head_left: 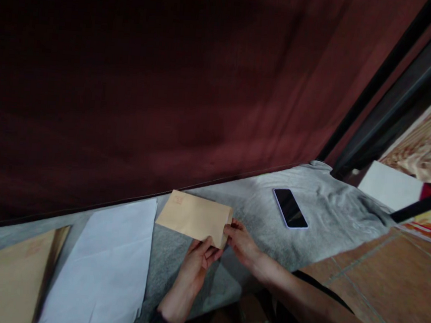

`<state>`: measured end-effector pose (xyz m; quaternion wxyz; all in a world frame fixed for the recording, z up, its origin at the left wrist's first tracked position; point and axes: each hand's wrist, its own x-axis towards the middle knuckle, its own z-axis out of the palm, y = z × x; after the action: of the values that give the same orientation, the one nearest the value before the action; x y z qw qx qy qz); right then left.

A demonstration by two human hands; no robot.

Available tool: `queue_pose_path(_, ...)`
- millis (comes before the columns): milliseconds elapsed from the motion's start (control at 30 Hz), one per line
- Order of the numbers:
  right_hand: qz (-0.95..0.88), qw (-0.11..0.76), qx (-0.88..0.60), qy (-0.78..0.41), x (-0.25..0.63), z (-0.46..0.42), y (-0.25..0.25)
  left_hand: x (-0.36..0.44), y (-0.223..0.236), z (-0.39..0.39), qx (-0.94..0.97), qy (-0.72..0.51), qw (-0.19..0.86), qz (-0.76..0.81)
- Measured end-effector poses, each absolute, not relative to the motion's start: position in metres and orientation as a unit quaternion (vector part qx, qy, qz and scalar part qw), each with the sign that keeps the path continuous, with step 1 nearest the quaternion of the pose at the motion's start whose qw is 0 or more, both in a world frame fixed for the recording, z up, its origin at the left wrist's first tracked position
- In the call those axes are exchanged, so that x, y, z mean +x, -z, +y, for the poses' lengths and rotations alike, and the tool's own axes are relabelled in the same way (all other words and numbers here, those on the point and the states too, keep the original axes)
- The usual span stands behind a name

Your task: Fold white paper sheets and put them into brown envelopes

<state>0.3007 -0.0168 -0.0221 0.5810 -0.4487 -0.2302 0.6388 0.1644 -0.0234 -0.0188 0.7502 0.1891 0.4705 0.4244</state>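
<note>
A tan paper envelope (194,215) with faint red print at its far left corner is held just above the grey cloth. My left hand (199,262) grips its near edge, thumb on top and fingers beneath. At the envelope's right end, by the flap, my right hand (242,241) pinches the paper. Left of the envelope lies a stack of white paper sheets (106,262). Farther left is a pile of tan envelopes (14,275), also with red print. A phone (290,208) with a dark screen and pale purple case rests to the right of my hands.
Grey cloth (261,244) covers the long narrow surface. A dark red curtain-like panel (205,106) rises along its far side. Black bars (381,85) slant at the right, near a white board (390,185). Brown floor tiles (388,284) show below right.
</note>
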Motion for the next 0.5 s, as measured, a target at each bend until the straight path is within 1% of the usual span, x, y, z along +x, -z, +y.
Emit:
queue_pose_path(233,-0.251,0.537,-0.451,-0.667,0.328,-0.013,0.017,0.147,0.015,-0.017,0.293,-0.364,0.725,0.506)
queue_pose_path(400,-0.318,0.494,-0.51,-0.628,0.345,-0.011,0.021,0.138,0.018,-0.012,0.353,-0.355,0.688,0.525)
queue_pose_path(500,-0.368,0.449,-0.539,-0.611,0.351,-0.012,0.028,0.133,0.018,-0.009,0.381,-0.368,0.657,0.536)
